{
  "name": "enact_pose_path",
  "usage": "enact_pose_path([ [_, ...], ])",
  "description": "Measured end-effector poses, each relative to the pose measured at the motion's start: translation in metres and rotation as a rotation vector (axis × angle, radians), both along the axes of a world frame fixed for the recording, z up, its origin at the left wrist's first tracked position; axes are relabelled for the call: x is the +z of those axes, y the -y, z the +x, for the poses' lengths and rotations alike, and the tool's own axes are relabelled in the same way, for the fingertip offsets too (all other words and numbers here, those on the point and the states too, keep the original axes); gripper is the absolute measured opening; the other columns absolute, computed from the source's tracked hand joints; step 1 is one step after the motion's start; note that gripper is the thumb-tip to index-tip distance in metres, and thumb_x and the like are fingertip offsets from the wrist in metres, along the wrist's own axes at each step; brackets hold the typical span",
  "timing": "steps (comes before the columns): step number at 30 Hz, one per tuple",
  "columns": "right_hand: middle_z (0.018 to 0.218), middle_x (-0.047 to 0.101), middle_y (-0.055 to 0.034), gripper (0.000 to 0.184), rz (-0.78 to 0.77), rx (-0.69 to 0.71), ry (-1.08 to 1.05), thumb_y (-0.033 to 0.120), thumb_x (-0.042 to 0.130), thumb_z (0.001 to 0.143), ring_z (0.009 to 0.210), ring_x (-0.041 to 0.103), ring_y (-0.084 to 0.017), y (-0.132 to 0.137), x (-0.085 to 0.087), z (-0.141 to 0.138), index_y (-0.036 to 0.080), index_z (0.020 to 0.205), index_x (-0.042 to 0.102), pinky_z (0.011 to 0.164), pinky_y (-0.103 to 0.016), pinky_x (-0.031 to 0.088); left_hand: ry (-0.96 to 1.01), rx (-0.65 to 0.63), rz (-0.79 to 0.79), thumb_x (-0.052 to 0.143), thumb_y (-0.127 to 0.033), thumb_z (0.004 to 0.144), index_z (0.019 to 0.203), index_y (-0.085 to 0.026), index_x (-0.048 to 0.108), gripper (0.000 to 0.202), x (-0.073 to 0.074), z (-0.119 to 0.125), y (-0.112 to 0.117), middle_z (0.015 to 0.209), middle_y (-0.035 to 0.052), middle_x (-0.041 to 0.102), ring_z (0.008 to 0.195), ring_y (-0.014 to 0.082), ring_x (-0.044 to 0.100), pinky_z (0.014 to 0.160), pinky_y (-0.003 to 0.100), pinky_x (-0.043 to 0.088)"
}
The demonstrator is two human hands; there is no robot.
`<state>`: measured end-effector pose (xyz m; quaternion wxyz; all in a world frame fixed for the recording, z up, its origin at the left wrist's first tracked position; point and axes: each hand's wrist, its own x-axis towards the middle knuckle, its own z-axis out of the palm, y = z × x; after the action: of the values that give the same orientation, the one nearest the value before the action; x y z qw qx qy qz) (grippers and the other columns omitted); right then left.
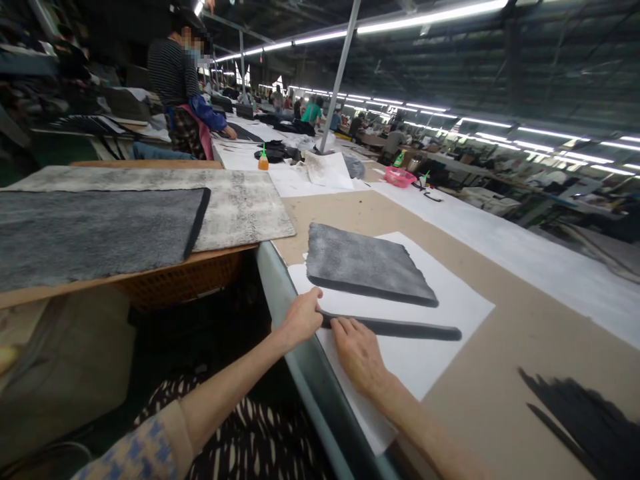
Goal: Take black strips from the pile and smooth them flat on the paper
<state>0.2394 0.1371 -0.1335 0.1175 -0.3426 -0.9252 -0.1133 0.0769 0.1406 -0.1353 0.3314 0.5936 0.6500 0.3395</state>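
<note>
A narrow dark fabric strip lies across a white paper sheet near the table's edge. My left hand is closed around the strip's left end, its thumb pointing up. Just to the right, my right hand has its bent fingertips pressed together on the same strip; its thumb is hidden. Beyond the strip rests a grey fuzzy fabric panel with a darker band along its near edge.
Larger grey fabric lies on a board to the left. Dark strips are piled at the lower right. An orange glue bottle, a pink basket and a metal pole stand farther back. A co-worker stands at the far left.
</note>
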Motion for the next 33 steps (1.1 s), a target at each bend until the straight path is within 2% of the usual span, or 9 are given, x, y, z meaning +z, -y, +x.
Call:
enact_pose_path([
  [2,0.087,0.057,-0.0067,0.022,-0.034,-0.048,-0.084,0.003,0.043,0.081,0.082,0.050,-0.020,-0.004,0.006,0.000,0.017,0.090,0.058,0.074,-0.032,0.039,-0.158,0.000,0.065,0.043,-0.001,0.057,0.099,-0.018,0.050,0.046,-0.001,0.000,0.001,0.075,0.0000,0.059,0.072,0.0149,0.053,0.064,0.025,0.040],
  [4,0.093,0.057,-0.0065,0.021,-0.073,-0.087,-0.167,0.007,0.045,0.082,0.085,0.050,-0.019,-0.012,0.011,0.000,0.018,0.093,0.059,0.076,-0.033,0.039,-0.207,-0.012,0.077,0.042,-0.001,0.060,0.101,-0.018,0.051,0.046,-0.002,0.000,0.002,0.077,0.0004,0.059,0.074,0.0152,0.053,0.066,0.026,0.039],
  [8,0.101,0.057,-0.0036,0.025,-0.275,-0.083,-0.214,0.011,0.047,0.083,0.091,0.051,-0.016,-0.031,0.011,-0.006,0.021,0.105,0.057,0.077,-0.029,0.039,-0.160,-0.014,0.111,0.041,-0.001,0.062,0.103,-0.019,0.052,0.047,-0.010,-0.002,0.003,0.078,-0.0003,0.060,0.076,0.0147,0.053,0.069,0.025,0.040],
  [12,0.088,0.058,-0.0004,0.019,-0.377,-0.066,-0.181,0.010,0.048,0.084,0.086,0.051,-0.014,-0.040,0.005,-0.011,0.021,0.090,0.061,0.077,-0.027,0.038,-0.149,-0.010,0.150,0.041,-0.002,0.065,0.103,-0.020,0.055,0.045,-0.020,-0.005,0.003,0.081,0.0000,0.060,0.080,0.0152,0.052,0.072,0.027,0.041],
  [17,0.082,0.057,0.0003,0.015,-0.326,-0.058,-0.186,0.011,0.050,0.084,0.083,0.049,-0.015,-0.039,0.002,-0.012,0.020,0.081,0.061,0.075,-0.027,0.037,-0.337,-0.080,0.217,0.040,-0.004,0.074,0.094,-0.018,0.062,0.032,-0.014,-0.006,0.008,0.087,0.0033,0.060,0.087,0.0175,0.051,0.078,0.029,0.041],
  [22,0.081,0.057,-0.0001,0.014,-0.247,-0.026,-0.179,0.012,0.051,0.084,0.080,0.049,-0.015,-0.039,-0.001,-0.010,0.020,0.081,0.061,0.073,-0.027,0.037,-0.563,-0.151,0.197,0.041,-0.012,0.083,0.081,-0.017,0.063,0.022,-0.003,-0.003,0.008,0.083,0.0042,0.058,0.083,0.0191,0.049,0.072,0.031,0.041],
  [29,0.079,0.056,-0.0019,0.013,-0.174,0.076,-0.175,0.013,0.052,0.084,0.078,0.047,-0.016,-0.041,-0.005,-0.004,0.019,0.082,0.063,0.070,-0.026,0.038,-0.678,-0.201,0.295,0.046,-0.013,0.085,0.080,-0.016,0.059,0.015,-0.017,-0.008,0.008,0.087,0.0042,0.054,0.084,0.0179,0.046,0.072,0.031,0.040],
  [33,0.081,0.055,-0.0022,0.013,-0.155,0.119,-0.157,0.012,0.051,0.085,0.078,0.046,-0.015,-0.042,-0.008,0.001,0.018,0.084,0.062,0.071,-0.027,0.038,-0.747,-0.305,0.339,0.045,-0.015,0.086,0.081,-0.016,0.057,0.013,-0.015,-0.014,0.011,0.089,0.0053,0.053,0.084,0.0187,0.044,0.071,0.032,0.040],
])
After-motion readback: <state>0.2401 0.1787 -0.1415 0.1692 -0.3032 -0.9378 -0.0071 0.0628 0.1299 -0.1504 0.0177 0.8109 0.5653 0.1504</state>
